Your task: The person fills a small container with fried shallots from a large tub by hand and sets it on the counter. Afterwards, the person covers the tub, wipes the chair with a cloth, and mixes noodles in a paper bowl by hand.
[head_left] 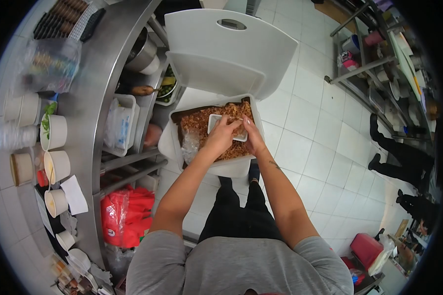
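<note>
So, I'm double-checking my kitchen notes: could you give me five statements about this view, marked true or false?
1. The bin rests on a chair. True.
2. The small tray is on the floor. False: it is over the bin, with the left hand and right hand at it.
3. A clear bag lies in the bin. True.
4. The red bundle sits on top of the counter. False: it is below.
5. The shirt is grey. True.

small white tray (213,121): rectangular, partly hidden | brown crumbly food (195,119): beneath tray | white bin (254,108): open, holding food
</note>
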Motion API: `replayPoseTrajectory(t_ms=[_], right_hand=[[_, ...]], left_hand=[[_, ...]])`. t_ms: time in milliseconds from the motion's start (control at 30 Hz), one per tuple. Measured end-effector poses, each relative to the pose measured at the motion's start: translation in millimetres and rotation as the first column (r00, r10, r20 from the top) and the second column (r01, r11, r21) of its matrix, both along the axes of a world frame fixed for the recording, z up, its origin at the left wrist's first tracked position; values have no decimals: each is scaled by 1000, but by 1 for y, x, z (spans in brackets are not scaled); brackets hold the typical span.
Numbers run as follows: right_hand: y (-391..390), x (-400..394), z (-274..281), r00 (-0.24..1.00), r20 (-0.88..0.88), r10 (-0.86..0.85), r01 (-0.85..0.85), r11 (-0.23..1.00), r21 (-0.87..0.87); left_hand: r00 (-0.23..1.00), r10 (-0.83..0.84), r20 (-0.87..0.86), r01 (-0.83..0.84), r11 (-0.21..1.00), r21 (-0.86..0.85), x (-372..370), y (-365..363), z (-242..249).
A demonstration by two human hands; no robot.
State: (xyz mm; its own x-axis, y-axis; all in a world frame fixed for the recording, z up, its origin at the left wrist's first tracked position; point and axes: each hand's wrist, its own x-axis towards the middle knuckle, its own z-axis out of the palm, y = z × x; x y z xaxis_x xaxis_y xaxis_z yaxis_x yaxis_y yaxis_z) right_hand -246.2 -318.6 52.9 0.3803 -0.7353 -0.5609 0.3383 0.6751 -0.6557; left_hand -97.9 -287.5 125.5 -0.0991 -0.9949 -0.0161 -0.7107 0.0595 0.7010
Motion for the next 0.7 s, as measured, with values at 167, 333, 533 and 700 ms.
replayPoseTrajectory(t_ms=[167, 333, 533, 700], right_hand=[[-8, -22, 8, 997, -38, -74, 75, 997, 9], [-17, -52, 11, 986, -22, -168, 167, 986, -22], [-8, -55, 12, 984, -53, -168, 167, 986, -17], [-7, -58, 10, 984, -50, -172, 174, 984, 31]], left_hand=[[983, 130, -131, -151, 974, -167, 9, -3, -1], [996, -10, 91, -6, 986, 167, 11, 13, -62], [858, -346, 379, 322, 938, 128, -30, 26, -101], [894, -324, 310, 253, 936, 246, 11, 41, -102]])
